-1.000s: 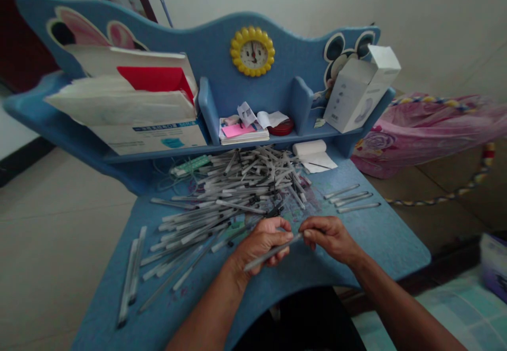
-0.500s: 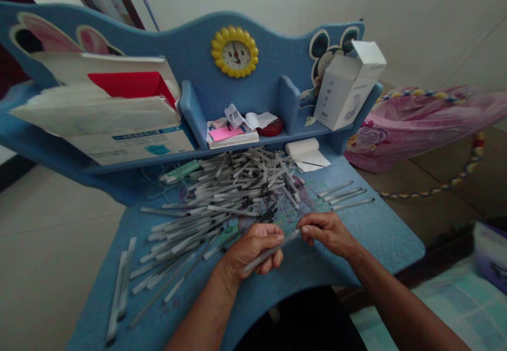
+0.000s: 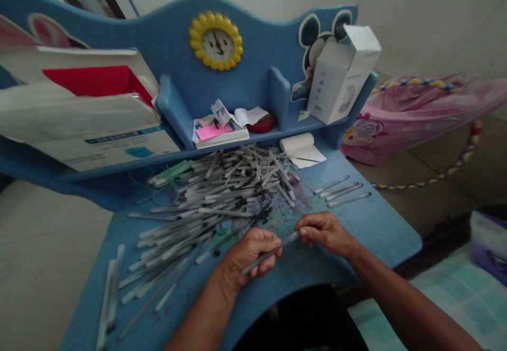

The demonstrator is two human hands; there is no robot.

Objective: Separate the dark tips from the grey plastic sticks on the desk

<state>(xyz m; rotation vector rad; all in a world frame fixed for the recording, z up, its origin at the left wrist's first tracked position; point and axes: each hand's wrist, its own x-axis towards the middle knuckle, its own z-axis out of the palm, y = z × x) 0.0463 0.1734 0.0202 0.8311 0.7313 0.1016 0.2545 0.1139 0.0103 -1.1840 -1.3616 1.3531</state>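
Observation:
Near the desk's front edge, my left hand (image 3: 253, 256) is closed around the barrel of a translucent grey pen (image 3: 263, 260). The fingers of my right hand (image 3: 322, 231) pinch the same pen at its far right end, so it lies slanted between both hands. What sits at that tip is hidden by my fingers. Just beyond my hands spreads a large heap of similar pens (image 3: 233, 182), with dark ends showing on many. Several black caps or dark pen parts (image 3: 263, 214) lie at the heap's near right side.
Several pens (image 3: 343, 190) lie in a row on the desk's right side; two or three more (image 3: 111, 293) rest at the left edge. A notepad (image 3: 303, 150) lies behind. Along the back, the blue shelf (image 3: 229, 147) holds a white box (image 3: 340, 81), papers and a mask box (image 3: 130, 142).
The view has shifted a little, so the shelf and heap appear farther left and higher. Both hands keep hold of the pen, which looks darker and slightly turned.

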